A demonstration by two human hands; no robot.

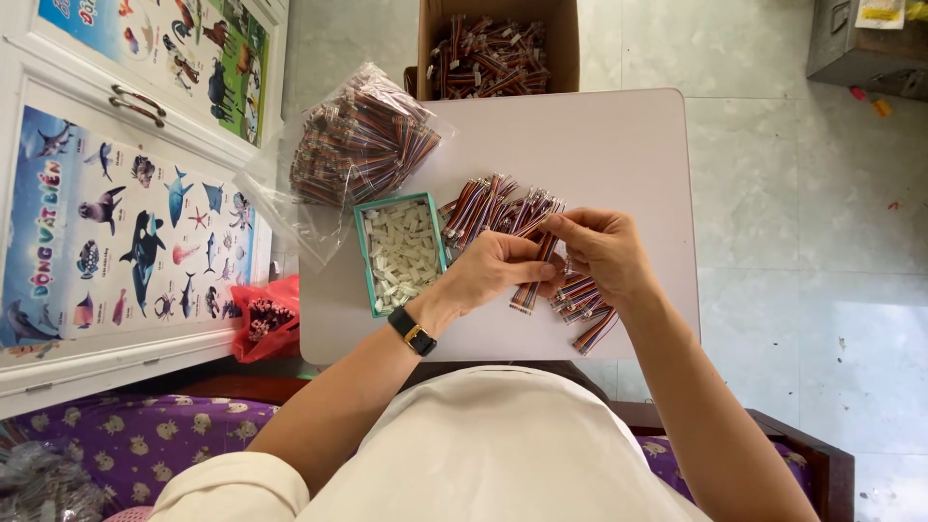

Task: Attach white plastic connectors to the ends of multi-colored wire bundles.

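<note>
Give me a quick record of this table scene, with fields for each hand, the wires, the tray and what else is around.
left hand: pinches a striped wire bundle together with the right hand
right hand: fingers on the same bundle's upper end
loose wires: pile behind the hands, more under the right wrist
tray: teal, holds white connectors
bag: clear, full of wires
box: cardboard, wires inside
table: white

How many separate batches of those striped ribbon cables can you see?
4: a bagged bundle at the table's upper left, a cardboard box beyond the table, a loose pile mid-table, and some under the hands. More may be hidden.
</note>
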